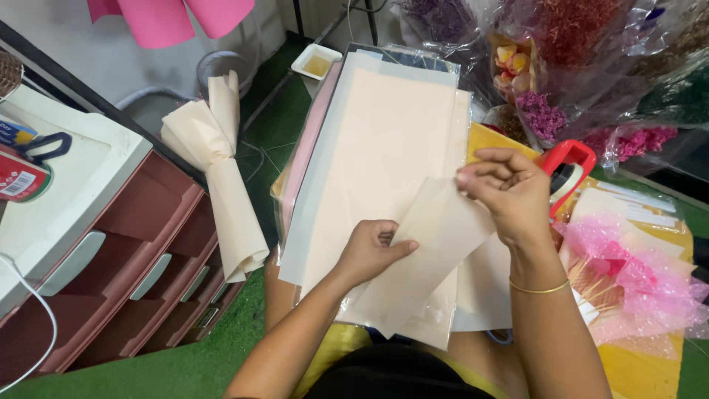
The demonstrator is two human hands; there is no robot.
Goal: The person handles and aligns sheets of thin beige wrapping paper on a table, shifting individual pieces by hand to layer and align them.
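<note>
Both hands [369,251] [509,192] pinching cream sheet [428,258], raised

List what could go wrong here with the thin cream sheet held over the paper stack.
1. The cream sheet is pinched only at its edges by the left hand and right hand; it may crease or tear.
2. The paper stack rests on the lap and could slide off.
3. The red tape dispenser sits close to the right hand and might snag the sheet.

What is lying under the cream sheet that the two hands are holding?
Under the held sheet lies a stack of cream paper sheets in clear plastic. Left hand and right hand cover parts; anything beneath the stack is hidden.
</note>
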